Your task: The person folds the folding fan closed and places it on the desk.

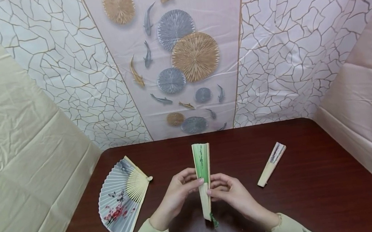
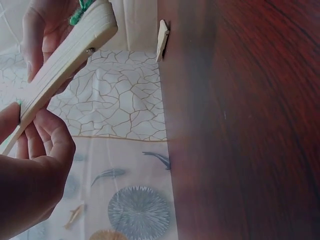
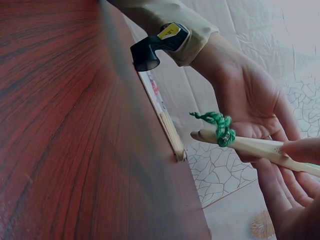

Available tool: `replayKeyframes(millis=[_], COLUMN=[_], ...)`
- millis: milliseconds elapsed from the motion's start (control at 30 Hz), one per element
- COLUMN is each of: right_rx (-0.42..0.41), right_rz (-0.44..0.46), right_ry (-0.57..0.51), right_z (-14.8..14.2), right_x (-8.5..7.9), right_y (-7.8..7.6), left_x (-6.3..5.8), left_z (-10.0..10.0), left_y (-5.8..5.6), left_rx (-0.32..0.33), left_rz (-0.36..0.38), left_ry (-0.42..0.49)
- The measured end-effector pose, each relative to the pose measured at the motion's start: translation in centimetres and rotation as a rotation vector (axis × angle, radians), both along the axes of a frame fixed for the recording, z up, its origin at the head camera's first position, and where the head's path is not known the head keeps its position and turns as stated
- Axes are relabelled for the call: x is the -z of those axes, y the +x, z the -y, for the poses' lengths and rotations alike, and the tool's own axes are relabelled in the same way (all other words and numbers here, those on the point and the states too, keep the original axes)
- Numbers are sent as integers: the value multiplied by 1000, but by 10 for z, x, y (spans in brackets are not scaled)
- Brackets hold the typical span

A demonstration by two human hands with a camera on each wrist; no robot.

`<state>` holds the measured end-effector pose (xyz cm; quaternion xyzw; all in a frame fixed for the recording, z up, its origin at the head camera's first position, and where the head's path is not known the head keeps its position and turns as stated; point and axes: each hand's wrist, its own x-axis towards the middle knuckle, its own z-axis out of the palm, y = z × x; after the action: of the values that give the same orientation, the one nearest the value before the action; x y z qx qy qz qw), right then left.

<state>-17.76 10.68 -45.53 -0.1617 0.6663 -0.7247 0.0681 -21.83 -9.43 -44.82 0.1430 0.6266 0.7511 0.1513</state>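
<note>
A folded green hand fan (image 1: 202,163) with pale wooden ribs stands nearly upright above the table, its green tassel (image 1: 214,219) hanging from the lower end. My left hand (image 1: 181,190) grips it from the left, thumb across the front. From the right, my right hand (image 1: 229,192) pinches it slightly lower, with fingers curled behind. In the left wrist view the fan's pivot end (image 2: 95,30) shows a small metal pin. The right wrist view shows the knotted tassel (image 3: 222,130) at the pivot end and both hands around the ribs.
A spread grey fan (image 1: 120,198) with red blossoms lies at the left of the dark red table (image 1: 230,145). Another folded fan (image 1: 271,164) lies to the right. A patterned cloth (image 1: 183,93) hangs behind the table. A black wrist device (image 3: 160,45) sits at the left sleeve.
</note>
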Motion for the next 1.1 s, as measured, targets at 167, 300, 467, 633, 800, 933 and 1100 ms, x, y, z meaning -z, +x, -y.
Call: replayKeyframes(millis=[167, 300, 467, 633, 800, 933, 1100], right_rx=[48, 80, 101, 80, 56, 56, 49], right_rz=[-14, -22, -23, -36, -40, -38, -41], right_ry=[45, 69, 91, 85, 84, 132, 146], right_z=[1, 1, 2, 1, 1, 0, -1], right_x=[1, 2, 1, 2, 6, 9, 9], right_y=[-1, -2, -2, -1, -2, -4, -7], left_x=[2, 3, 1, -1, -5, -15, -30], left_z=[-2, -4, -5, -6, -6, -5, -4], left_y=[-2, -3, -3, -4, -11, -16, -26], left_rx=[-10, -16, -31, -53, -64, -77, -97], left_rz=[-3, -9, -19, -26, -39, -59, -99], left_ry=[-9, -9, -12, -27, -20, -8, 16])
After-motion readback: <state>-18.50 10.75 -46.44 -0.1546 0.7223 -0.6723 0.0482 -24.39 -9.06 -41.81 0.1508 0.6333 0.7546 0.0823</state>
